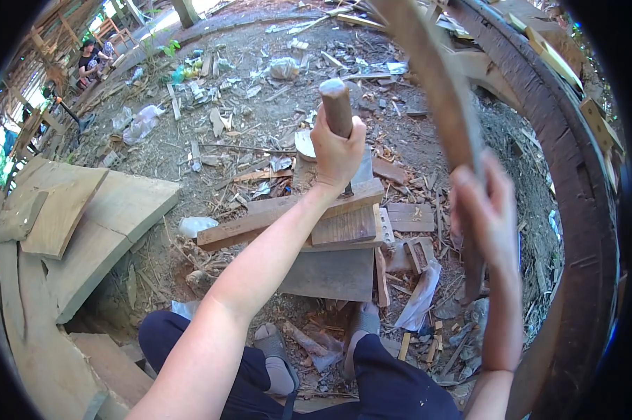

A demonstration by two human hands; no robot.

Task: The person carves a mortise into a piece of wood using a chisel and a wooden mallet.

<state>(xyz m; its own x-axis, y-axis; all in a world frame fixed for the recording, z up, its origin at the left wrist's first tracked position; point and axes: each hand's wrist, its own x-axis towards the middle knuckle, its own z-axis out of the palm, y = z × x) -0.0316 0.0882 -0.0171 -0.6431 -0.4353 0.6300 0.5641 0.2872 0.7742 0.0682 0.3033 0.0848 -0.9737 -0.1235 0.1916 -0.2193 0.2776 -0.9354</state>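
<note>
My left hand (338,155) is closed round the thick wooden handle of a chisel (337,108), held upright with its worn pale butt on top. Its metal end reaches down to a narrow wooden bar (260,222), though the hand and wrist partly hide the contact. The bar lies slantwise across small wood blocks (345,227) on a low wooden bench (330,274) between my feet. On the right, my right hand (489,206), blurred by motion, grips a long wooden club (435,77). Its upper part rises past the top edge, apart from the chisel.
Thick planks (120,217) are stacked at left. A large curved dark wooden rim (561,126) arches along the right. Wood scraps and plastic bags (144,124) litter the dirt floor. Far at upper left, a person (92,61) sits low.
</note>
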